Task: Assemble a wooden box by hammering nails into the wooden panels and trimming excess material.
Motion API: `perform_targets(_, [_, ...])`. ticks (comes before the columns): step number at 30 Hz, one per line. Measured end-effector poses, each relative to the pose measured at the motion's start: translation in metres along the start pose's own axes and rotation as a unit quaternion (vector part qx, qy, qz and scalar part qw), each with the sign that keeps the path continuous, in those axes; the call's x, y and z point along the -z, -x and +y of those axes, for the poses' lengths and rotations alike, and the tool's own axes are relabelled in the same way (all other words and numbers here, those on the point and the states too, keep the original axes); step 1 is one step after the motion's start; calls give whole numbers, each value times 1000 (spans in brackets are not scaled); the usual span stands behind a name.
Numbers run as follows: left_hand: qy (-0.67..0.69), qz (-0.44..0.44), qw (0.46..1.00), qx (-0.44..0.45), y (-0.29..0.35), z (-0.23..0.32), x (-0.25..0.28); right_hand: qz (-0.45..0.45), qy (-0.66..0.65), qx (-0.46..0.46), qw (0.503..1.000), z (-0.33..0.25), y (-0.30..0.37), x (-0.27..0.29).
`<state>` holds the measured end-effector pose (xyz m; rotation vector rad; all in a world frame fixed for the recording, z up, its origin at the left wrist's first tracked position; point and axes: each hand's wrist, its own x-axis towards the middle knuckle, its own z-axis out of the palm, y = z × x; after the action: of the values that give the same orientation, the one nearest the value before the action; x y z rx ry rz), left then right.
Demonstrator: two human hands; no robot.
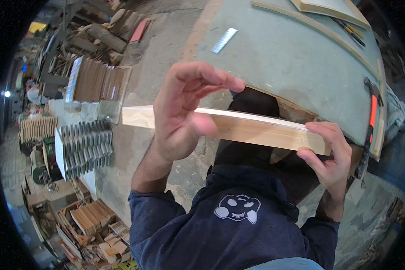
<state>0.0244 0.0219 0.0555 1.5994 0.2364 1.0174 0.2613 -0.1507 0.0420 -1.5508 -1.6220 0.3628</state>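
Note:
A long, pale wooden strip (256, 131) is held up in front of my body, above my lap, running from left to right. One long edge of it looks whiter than the broad face. At its right end my right hand (332, 155) pinches it, fingers on the far edge and thumb on the near side. My left hand (177, 114) is raised over the strip's left part and hides a stretch of it. Its fingers curve towards the right, with the thumb well apart and nothing between them. Whether the left palm touches the wood, I cannot tell.
Beyond the strip stands a grey-green worktable (265, 67). On it lie a shiny metal strip (224, 41), wooden battens (319, 31), pliers (350, 31) and an orange-handled hammer (372, 112). Stacked brown boards (94, 81) and grey slotted pieces (85, 146) stand at the left.

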Motion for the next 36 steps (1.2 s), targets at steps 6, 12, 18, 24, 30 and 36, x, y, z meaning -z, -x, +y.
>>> perform_targets(6, [18,60,998,18,-5,-1,11,6,-11,0,1000,6,2,-2])
perform_targets(12, [24,50,998,12,-8,-2,12,8,-15,-13,1000,8,3,-2])
perform_targets(18, [43,59,997,21,-7,1,6,11,-18,-16,1000,9,6,-1])
perform_targets(24, [6,11,999,51,3,8,5,15,-17,-10,1000,5,14,-2])
perform_targets(30, [-143,-60,977,149,4,18,-11,35,-21,-8,999,-3,19,-8])
perform_targets(36, [-366,-236,900,12,-10,13,-13,40,-30,23,999,0,13,-9])
